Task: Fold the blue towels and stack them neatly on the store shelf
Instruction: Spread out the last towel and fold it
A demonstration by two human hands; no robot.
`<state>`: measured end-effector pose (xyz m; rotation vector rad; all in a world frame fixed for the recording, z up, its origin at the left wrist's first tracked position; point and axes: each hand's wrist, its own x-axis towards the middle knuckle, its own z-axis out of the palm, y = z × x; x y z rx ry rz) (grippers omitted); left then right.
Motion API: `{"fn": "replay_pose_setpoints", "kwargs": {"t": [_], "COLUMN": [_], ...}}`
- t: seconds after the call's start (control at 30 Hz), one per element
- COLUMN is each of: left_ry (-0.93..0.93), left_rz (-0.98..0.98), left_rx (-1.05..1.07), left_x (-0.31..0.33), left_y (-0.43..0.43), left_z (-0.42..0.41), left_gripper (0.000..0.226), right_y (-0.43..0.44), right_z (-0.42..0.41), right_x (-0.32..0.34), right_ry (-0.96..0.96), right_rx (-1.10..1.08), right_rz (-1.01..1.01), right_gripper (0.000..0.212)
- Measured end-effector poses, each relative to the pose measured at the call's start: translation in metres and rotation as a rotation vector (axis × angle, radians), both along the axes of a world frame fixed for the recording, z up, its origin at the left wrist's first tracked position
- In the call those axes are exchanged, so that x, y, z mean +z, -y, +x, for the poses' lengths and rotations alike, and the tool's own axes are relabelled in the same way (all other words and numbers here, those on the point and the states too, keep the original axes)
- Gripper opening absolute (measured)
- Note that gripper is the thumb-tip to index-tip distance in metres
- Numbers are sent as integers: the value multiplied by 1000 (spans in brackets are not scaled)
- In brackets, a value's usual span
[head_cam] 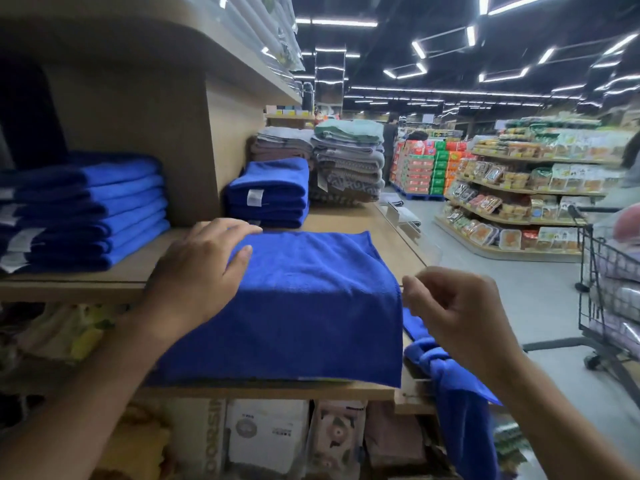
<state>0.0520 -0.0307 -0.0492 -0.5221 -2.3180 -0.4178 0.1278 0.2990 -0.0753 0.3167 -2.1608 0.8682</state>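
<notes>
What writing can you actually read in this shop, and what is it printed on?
"OORSI": sideways on a beige box under the shelf, partly cut off.
White box beside that one: print blurred.
White tag on the blue towel stack: too small to read.
Grocery packets across the aisle: blurred.

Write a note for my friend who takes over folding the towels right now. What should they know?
Left hand rests flat on the blue towel, which is draped over the shelf edge.
Right hand is curled beside that towel's right edge; I cannot tell if it pinches it.
Done: folded blue towels sit in the left stack and the back stack.
Left: fold the draped towel and stack it, then probably the knotted towel hanging on the right.
</notes>
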Motion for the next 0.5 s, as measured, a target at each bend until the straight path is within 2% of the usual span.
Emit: {"fn": "replay_pose_setpoints", "kwargs": {"t": [0.07, 0.17, 0.27, 0.4, 0.5], "left_ry": [130, 338, 519, 590, 559], "left_rz": [11, -39, -159, -210, -133], "left_rx": [90, 330, 516, 577, 555], "left_x": [21, 33, 23, -1, -2], "left_y": [22, 46, 56, 60, 63], "left_z": [-30, -80, -115, -141, -148], "left_gripper": [31, 29, 50, 68, 60], "right_y": [17, 32, 33, 23, 17], "right_z": [-21, -81, -143, -186, -194], "right_x": [32, 63, 62, 38, 41], "right_ry": [53, 292, 571, 718, 712], "right_rx": [-5, -177, -381, -470, -421], "right_rz": [84, 388, 619, 531, 530], "right_gripper": [31, 29, 40, 61, 56]}}
